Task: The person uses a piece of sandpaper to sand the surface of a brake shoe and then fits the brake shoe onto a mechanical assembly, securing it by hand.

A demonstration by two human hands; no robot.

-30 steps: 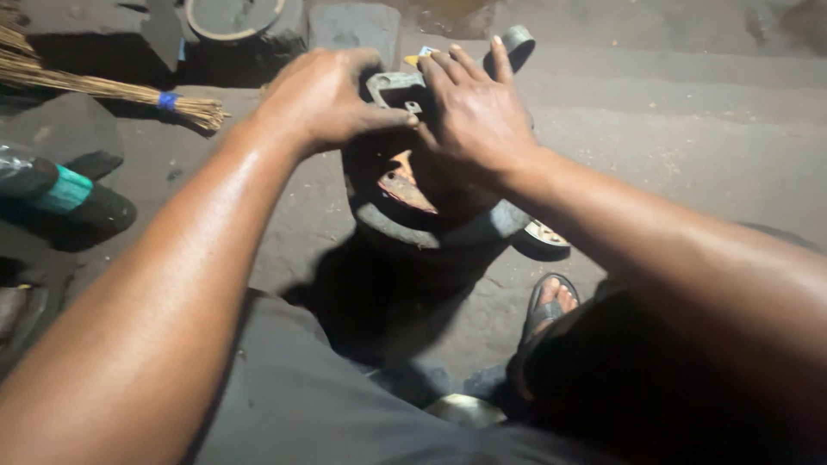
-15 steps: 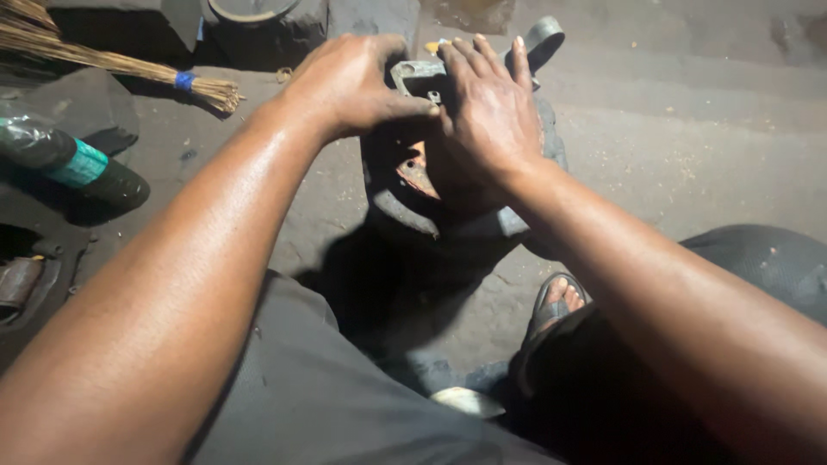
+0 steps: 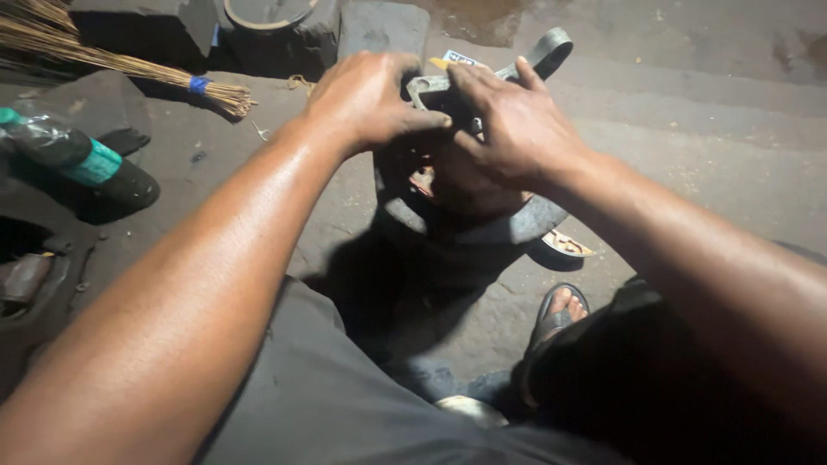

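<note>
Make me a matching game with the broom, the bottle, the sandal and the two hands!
Things:
1. straw broom
2. plastic bottle
3. sandal
4. left hand and right hand

Places:
A. on a foot, bottom middle
B. lying at the left edge
C. together on a grey metal part, top middle
D. top left corner, with a blue band

Pairs: 1-D, 2-B, 3-A, 4-C

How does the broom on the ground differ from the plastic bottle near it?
The broom is a bundle of thin straw-coloured sticks bound with a blue band; the bottle is dark, smooth plastic with a teal label. The broom runs long and fans out at its end; the bottle is short and rounded. Both lie on the dark ground, left of the left hand.
</note>
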